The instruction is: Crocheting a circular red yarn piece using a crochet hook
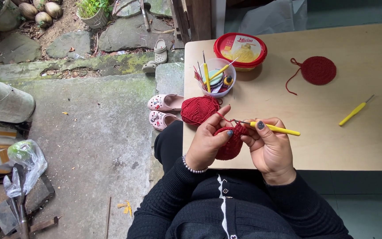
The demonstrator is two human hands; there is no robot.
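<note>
Two hands busy over the near edge of the worktop (332, 146). Left hand (206, 141) closed around a small red crochet piece (230, 144), thumb pressed on its face, fingers curled behind, a strand of red yarn looped over the forefinger. Right hand (268, 146) pinched on a yellow-handled crochet hook (273, 129), tip buried at the upper rim of the piece. Piece held just above the worktop edge, in front of the black sweater, between both hands.

Judged partly made: a rounded disc, ribbed in close rings, slightly cupped, seemingly smaller than the flat red crocheted circle (318, 70) lying finished-looking farther back with its tail trailing. Plenty of rounds apparently left, and plenty of yarn too, going by the full red ball (200, 110) just beside the left hand.

Also there: a clear cup of hooks and tools (216, 77), a red-lidded tub (240, 49) behind it, a spare yellow hook (354, 111) lying well apart to the right. Pink sandals (162, 110) on the stone floor below.
</note>
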